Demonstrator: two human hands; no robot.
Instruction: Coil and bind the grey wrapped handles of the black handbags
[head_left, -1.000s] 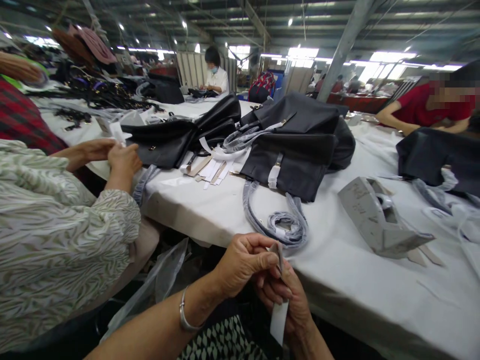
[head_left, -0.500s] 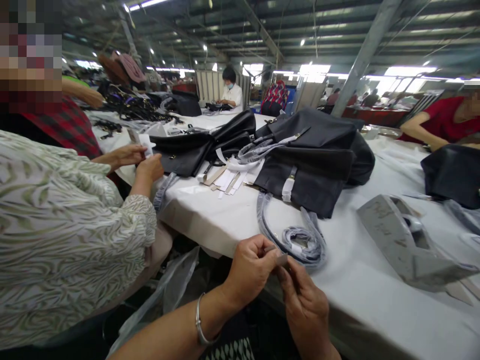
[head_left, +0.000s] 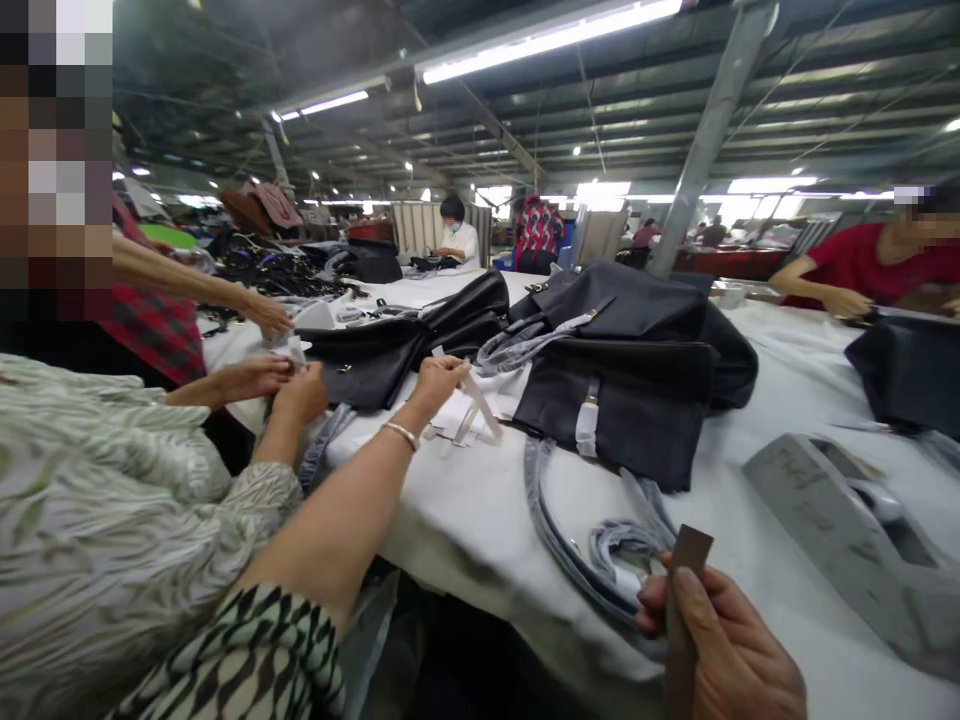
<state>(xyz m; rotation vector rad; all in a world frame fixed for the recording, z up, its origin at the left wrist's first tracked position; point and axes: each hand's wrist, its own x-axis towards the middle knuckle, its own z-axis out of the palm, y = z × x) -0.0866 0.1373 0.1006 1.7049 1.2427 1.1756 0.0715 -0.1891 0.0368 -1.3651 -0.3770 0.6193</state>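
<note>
My left hand (head_left: 441, 385), a bangle on its wrist, reaches over the pile of white and beige paper strips (head_left: 450, 420) on the table. Its fingertips pinch the end of a pale strip (head_left: 484, 405) that slants down to the right. In front of me at the lower right, my right hand (head_left: 739, 640) grips a flat grey-brown strip (head_left: 684, 610) between thumb and fingers. Behind that hand lie plastic-wrapped straps (head_left: 555, 550), partly coiled. They run down from a black handbag (head_left: 615, 400) with a white-wrapped clasp (head_left: 588, 420).
A grey tape dispenser (head_left: 832, 540) stands at the right on the white-covered table (head_left: 480, 510). More black bags (head_left: 367, 360) lie beyond the strips. A co-worker's hands (head_left: 296, 390) work close at my left, and another person in red (head_left: 847, 270) handles a bag at the right.
My left hand has left my right hand and moved forward and left to the pile of strips. My right hand has shifted right, holding the grey-brown strip. The view has tilted upward.
</note>
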